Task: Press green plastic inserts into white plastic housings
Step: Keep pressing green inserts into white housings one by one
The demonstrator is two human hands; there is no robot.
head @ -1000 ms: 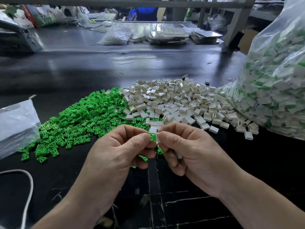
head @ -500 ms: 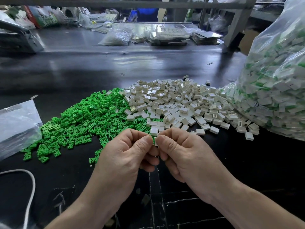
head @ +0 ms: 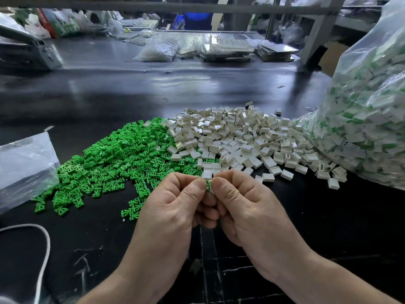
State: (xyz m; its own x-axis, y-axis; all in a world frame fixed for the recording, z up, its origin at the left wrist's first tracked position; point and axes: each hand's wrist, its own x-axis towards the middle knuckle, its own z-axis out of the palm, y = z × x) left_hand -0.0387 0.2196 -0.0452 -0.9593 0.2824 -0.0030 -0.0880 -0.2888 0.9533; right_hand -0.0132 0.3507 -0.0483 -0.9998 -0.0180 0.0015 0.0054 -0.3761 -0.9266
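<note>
Tabletop (head: 328,227): black and scuffed at the near edge. A white cable (head: 46,242) looped by the near-left corner.
Left hand (head: 175,207): fingers were curled. Thumb and forefinger pinched the green insert (head: 207,185).
Right hand (head: 247,205): fingers were curled. Thumb and forefinger pinched the white housing (head: 211,187), with the thumb tip nearly meeting the left one.
Task part: held in the air between both thumbs over the near-centre of the tabletop, just short of the piles. Only a sliver of green and white showed.
Change: a second earlier we saw a clear patch of green between the thumbs. Half a second earlier the thumbs had closed in and almost hid it. Now only a thin green edge sat against the white.
Meaning: we judged the insert mostly seated and the press close to done. We could not tell whether it had clicked home.
Green pile (head: 122,159): loose inserts at centre-left, touching the white pile.
White pile (head: 241,137): empty housings at centre, running right up against the big bag.
Big bag (head: 372,106): at the right edge, clear, packed with white-and-green pieces, probably finished ones.
Small bag (head: 22,163): at the left edge, clear, contents unclear.
Far edge: more clear bags (head: 157,49) and stacked trays (head: 225,46).
Writing: we read none. The printed packaging (head: 61,23) at the far-left corner was too blurred.
</note>
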